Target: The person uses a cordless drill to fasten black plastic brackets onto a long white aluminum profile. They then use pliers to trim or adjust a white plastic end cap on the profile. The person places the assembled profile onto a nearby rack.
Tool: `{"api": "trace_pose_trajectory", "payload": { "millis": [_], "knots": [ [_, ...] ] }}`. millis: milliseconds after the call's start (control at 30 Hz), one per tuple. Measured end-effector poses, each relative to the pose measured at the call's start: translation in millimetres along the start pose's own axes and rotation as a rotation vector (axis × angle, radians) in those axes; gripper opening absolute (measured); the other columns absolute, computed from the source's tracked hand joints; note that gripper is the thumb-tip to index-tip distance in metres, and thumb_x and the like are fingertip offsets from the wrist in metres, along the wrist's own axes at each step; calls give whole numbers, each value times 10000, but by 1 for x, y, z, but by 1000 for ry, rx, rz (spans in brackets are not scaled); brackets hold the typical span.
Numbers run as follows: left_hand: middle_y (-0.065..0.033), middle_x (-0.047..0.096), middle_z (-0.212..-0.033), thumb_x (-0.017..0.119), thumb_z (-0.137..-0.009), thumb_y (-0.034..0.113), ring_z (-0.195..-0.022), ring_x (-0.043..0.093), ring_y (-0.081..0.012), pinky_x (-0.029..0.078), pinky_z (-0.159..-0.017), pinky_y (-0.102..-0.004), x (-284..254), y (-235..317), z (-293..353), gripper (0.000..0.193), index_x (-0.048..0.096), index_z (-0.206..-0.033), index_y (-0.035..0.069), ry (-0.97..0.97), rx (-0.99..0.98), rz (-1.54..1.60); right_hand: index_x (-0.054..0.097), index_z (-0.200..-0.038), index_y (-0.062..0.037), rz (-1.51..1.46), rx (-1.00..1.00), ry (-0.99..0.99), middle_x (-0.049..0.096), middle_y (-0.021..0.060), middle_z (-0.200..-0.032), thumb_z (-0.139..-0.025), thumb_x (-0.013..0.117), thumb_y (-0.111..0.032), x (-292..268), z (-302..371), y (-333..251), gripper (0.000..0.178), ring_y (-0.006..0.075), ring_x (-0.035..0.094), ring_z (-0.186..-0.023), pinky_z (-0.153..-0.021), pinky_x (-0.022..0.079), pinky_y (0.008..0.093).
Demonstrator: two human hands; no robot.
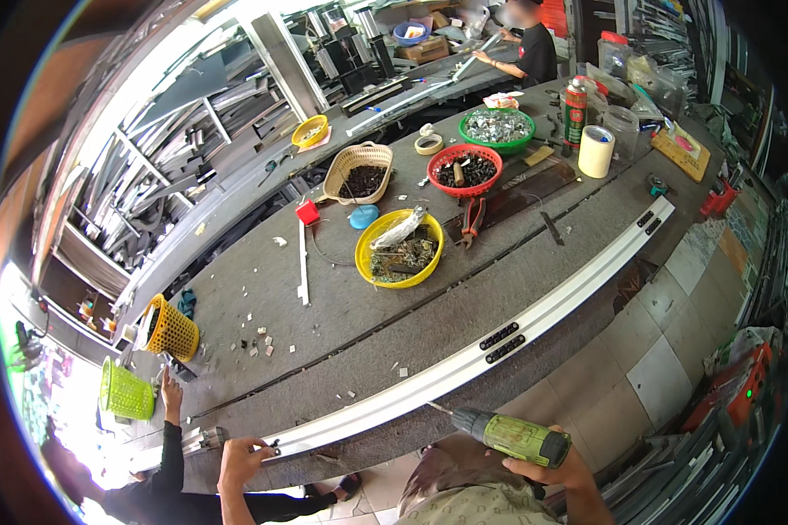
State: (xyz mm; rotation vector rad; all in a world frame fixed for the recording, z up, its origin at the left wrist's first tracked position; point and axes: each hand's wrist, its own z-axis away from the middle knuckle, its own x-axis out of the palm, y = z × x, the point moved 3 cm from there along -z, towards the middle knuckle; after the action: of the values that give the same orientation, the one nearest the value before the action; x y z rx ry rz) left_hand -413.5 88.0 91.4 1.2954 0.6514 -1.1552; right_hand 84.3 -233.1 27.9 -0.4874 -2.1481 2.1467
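Grey bench [490,297], tiled floor [663,378]; left fingers [256,444] pinch 1 black piece [277,447], right fingers [525,471] wrap drill [514,438].

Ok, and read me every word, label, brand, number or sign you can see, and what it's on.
Nothing is legible enough to quote.
Red and green can: label markings, too small to read.
Green drill in the right hand: any lettering is too small or blurred to read.
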Motion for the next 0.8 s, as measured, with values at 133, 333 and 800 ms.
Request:
{"api": "trace_pose_trajectory", "payload": {
  "millis": [133, 333, 800],
  "knots": [
    [1, 627, -591, 873, -823, 182, -549, 494, -40, 376, -501, -287, -13, 57, -23, 200, 828, -923, 15, 81, 127, 149, 769, -1102, -11, 74, -163, -4, 802, 119, -928, -803, 853, -139, -12, -8, -10, 335, 173, 772, -808, -730, 576, 317],
    [-51, 682, -671, 855, -872, 266, -606, 539, -62, 436, -582, -270, -6, 215, -122, 264, 816, -988, 32, 7, 426, 80, 770, -1130, -52, 351, -422, 1, 805, 99, -990, -814, 853, -152, -16, -32, -20, 342, 212, 782, -857, -763, 585, 349],
    [-225, 766, -870, 725, -933, 347, -814, 761, -395, 601, -737, -497, 144, 475, -300, 330, 809, -962, 29, -41, 733, -410, 719, -1266, -39, -361, 603, 362, 757, 75, -1163, -877, 861, -114, -8, -34, -58, 421, 215, 712, -1056, -933, 569, 363]
  ]
}}
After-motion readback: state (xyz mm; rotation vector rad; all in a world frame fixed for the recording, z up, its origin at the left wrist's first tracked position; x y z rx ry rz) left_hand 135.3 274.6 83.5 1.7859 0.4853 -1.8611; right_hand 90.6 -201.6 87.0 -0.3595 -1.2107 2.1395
